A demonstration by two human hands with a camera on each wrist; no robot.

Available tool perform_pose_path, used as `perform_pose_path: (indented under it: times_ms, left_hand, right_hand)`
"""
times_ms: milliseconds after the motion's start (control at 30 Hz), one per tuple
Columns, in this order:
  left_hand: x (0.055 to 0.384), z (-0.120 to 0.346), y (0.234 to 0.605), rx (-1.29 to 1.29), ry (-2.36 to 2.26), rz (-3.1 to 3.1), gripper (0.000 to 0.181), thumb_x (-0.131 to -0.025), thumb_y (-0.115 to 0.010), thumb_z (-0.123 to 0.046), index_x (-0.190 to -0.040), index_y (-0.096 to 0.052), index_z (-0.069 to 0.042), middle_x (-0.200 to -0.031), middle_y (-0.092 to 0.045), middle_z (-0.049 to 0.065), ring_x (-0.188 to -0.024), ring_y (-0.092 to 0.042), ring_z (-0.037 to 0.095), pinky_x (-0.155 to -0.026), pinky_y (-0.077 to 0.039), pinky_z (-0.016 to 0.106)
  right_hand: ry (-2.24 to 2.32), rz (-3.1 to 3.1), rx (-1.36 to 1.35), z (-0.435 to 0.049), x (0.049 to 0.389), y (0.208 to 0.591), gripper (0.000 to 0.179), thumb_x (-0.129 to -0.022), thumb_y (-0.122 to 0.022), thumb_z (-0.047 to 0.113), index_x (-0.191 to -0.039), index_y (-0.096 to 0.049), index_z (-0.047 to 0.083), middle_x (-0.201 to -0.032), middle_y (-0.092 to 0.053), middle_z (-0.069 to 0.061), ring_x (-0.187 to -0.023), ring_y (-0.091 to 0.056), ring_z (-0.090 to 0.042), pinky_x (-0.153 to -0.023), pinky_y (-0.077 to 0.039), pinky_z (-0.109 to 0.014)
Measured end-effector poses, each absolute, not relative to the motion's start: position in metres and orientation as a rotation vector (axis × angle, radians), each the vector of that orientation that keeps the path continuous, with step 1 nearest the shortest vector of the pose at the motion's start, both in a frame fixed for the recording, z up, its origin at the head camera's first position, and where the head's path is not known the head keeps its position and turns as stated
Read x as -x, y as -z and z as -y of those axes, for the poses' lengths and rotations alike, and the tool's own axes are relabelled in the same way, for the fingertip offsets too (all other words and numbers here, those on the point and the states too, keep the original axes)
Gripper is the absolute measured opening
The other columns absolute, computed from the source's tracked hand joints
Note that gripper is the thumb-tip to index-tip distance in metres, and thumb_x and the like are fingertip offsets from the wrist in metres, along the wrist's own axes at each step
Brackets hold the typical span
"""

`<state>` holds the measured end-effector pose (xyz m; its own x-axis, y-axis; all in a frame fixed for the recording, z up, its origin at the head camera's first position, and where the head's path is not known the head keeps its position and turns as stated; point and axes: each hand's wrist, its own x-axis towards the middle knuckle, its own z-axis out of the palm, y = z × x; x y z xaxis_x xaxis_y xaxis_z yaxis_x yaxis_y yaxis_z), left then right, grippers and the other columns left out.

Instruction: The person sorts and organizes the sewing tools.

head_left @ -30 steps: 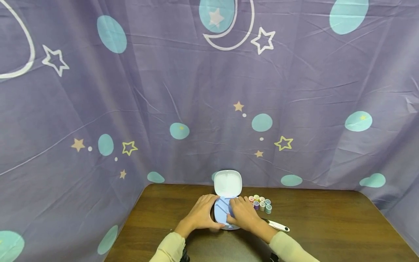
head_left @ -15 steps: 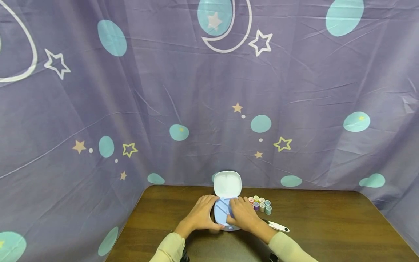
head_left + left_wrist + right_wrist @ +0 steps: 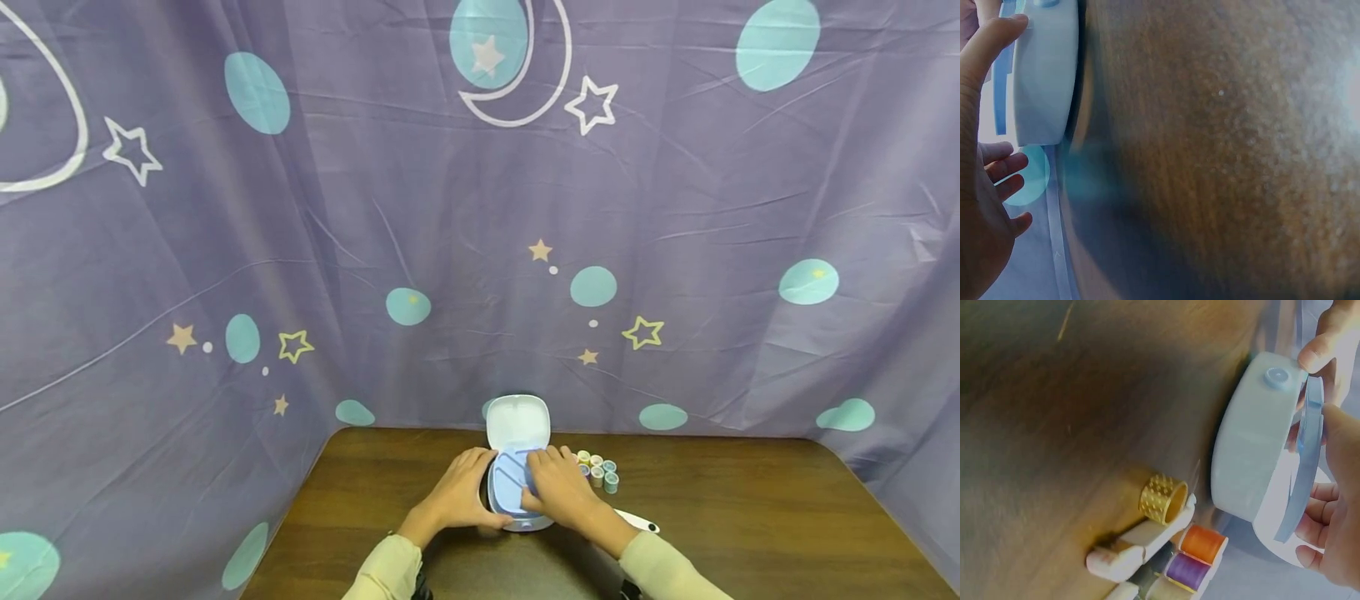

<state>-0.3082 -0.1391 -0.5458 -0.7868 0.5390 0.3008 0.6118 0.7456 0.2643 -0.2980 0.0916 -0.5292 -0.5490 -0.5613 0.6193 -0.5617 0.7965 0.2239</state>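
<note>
A white sewing case [image 3: 1250,437] stands on the table with its lid [image 3: 517,419] raised at the back and a round latch button [image 3: 1277,377] on its front. Its pale blue inner tray [image 3: 510,486] is tilted, raised out of the base with a gap below it in the right wrist view. My right hand [image 3: 564,487] grips the tray's right side, thumb at the near edge, fingers over the far part. On the left, my left hand [image 3: 459,493] holds the case, thumb [image 3: 1007,30] on the front rim and fingers spread behind the side.
Several thread spools [image 3: 597,471] stand right of the case, among them orange [image 3: 1202,544] and purple [image 3: 1189,570]. A white-handled tool [image 3: 637,521] and a gold thimble [image 3: 1163,499] lie near my right wrist. A patterned purple curtain [image 3: 450,208] hangs behind the table.
The blue tray has come up slightly from the case, in my right hand's grip, showing more of the white base at the front. My left hand keeps its place on the case.
</note>
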Motion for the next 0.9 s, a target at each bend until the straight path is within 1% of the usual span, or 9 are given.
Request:
perform_pose_path:
  times_ms: [133,367,567,900]
  left_hand:
    - [0.308,0.139,0.547,0.919,0.528,2.747,0.103,-0.066,-0.084,-0.066,-0.143,-0.050,-0.008,-0.134,-0.056,0.005,-0.129,-0.051,0.026,-0.113,-0.041,0.048]
    - [0.309,0.138,0.547,0.923,0.528,2.732,0.102,-0.064,-0.086,-0.064,-0.141,-0.053,-0.005,-0.132,-0.058,0.006,-0.127,-0.052,0.026,-0.112,-0.041,0.048]
    - [0.311,0.138,0.548,0.933,0.551,2.724,0.100,-0.063,-0.087,-0.062,-0.139,-0.055,-0.004,-0.130,-0.060,0.007,-0.126,-0.052,0.025,-0.112,-0.041,0.048]
    - [0.313,0.139,0.548,0.919,0.538,2.747,0.102,-0.063,-0.086,-0.066,-0.140,-0.055,-0.007,-0.131,-0.059,0.005,-0.127,-0.052,0.025,-0.112,-0.041,0.048]
  right_hand:
    - [-0.038,2.268,-0.841,-0.097,0.298,0.525,0.036,-0.070,-0.073,0.039,-0.080,-0.050,0.014,-0.073,-0.051,0.003,-0.070,-0.044,-0.016,-0.067,-0.028,-0.029]
    - [-0.067,2.225,-0.834,-0.114,0.301,0.515,0.034,-0.074,-0.071,0.037,-0.086,-0.054,0.010,-0.080,-0.060,-0.001,-0.075,-0.050,-0.019,-0.070,-0.034,-0.032]
    - [-0.112,2.189,-0.829,-0.132,0.303,0.507,0.035,-0.073,-0.069,0.035,-0.090,-0.055,0.007,-0.081,-0.058,-0.003,-0.075,-0.050,-0.020,-0.070,-0.034,-0.033]
    - [-0.087,2.178,-0.792,-0.170,0.311,0.507,0.036,-0.076,-0.063,0.036,-0.095,-0.059,0.005,-0.084,-0.061,-0.006,-0.078,-0.053,-0.024,-0.071,-0.036,-0.037]
